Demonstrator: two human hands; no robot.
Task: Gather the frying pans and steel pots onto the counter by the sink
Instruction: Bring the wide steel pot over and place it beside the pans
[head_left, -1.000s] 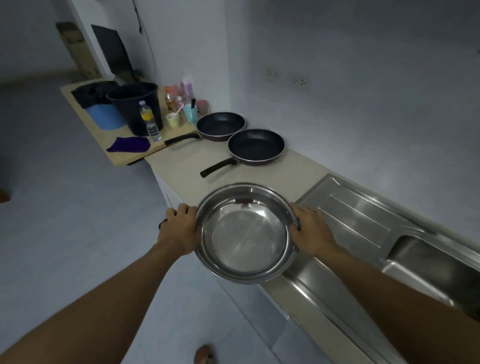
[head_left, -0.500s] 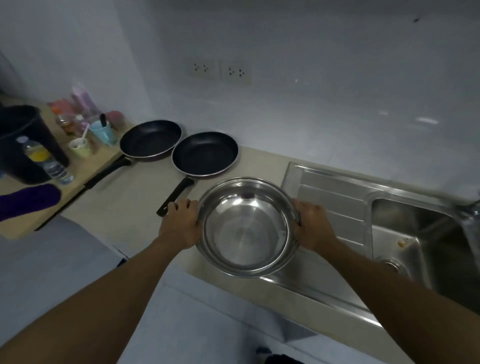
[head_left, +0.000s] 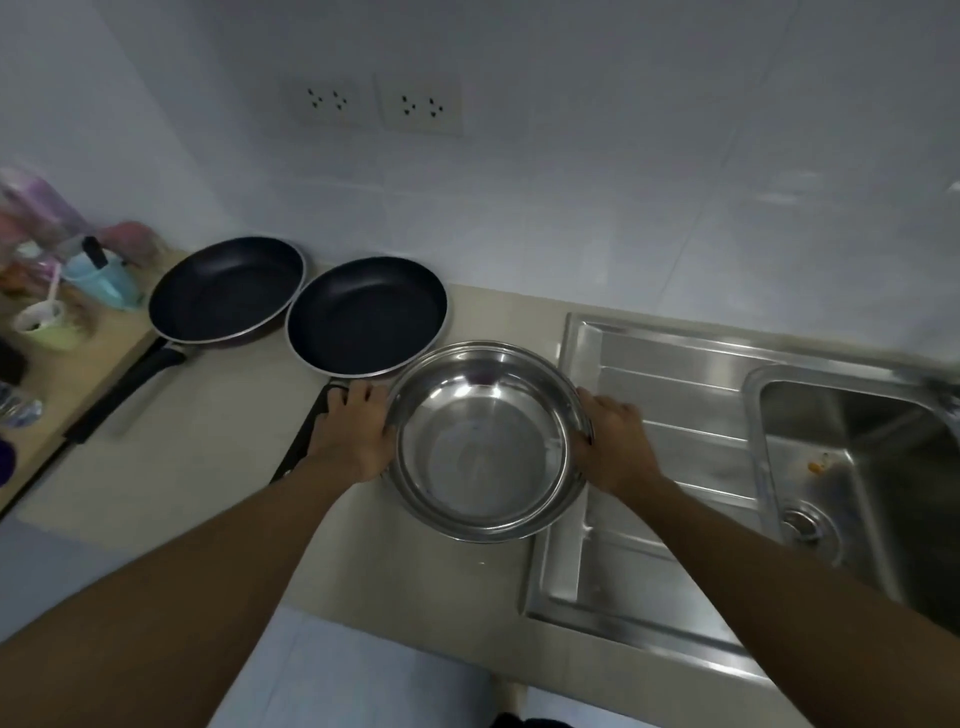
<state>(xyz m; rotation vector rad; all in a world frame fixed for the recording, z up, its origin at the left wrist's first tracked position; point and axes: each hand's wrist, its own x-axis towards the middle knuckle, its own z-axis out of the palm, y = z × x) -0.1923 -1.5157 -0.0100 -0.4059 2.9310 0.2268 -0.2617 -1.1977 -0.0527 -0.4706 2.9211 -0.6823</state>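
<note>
Left of the sink (head_left: 810, 415), over the beige counter (head_left: 218, 441), the steel pot (head_left: 488, 441) now sits between both hands, its right edge overlapping the sink's ribbed draining board (head_left: 670, 395). A second ago it hung out past the counter's front edge, over the floor; since then it has come in over the worktop, close behind the handle of the near frying pan (head_left: 366, 314). Left hand (head_left: 353, 436) grips the rim on the side away from the sink, fingers curled; right hand (head_left: 613, 447) grips the opposite rim on the sink side. Cannot tell whether the base touches the counter yet. Judgement: the carry is nearly done, only setting down and letting go remain for this pot. Pot is wide, shallow, round, polished steel with a rolled lip, mirror-bright and likely slippery. Both pans are round with matt black non-stick insides, pale metal rims and long black handles; the far frying pan (head_left: 226, 288) lies further from the sink, the two rims almost touching. Counter is smooth, dull stone-like; draining board brushed steel. Plastic cups (head_left: 101, 283) stand furthest from the sink.
</note>
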